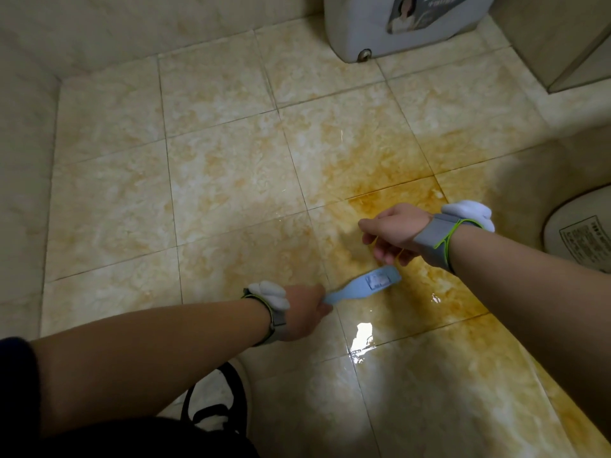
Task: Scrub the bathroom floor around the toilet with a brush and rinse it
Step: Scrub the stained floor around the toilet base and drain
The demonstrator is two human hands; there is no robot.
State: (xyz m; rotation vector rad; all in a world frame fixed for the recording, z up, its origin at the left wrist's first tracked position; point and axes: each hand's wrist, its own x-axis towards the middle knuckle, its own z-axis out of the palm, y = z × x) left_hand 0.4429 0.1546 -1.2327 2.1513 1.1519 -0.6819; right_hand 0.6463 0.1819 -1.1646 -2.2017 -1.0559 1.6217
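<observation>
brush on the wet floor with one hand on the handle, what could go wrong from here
1. The left hand pinches only the end of the blue brush, so it may twist or slip out under scrubbing pressure.
2. The tiles shine with water near the puddle, right by the person's shoe; a slip seems possible.
3. The right hand hangs open above the brush head and could get splashed.
</observation>
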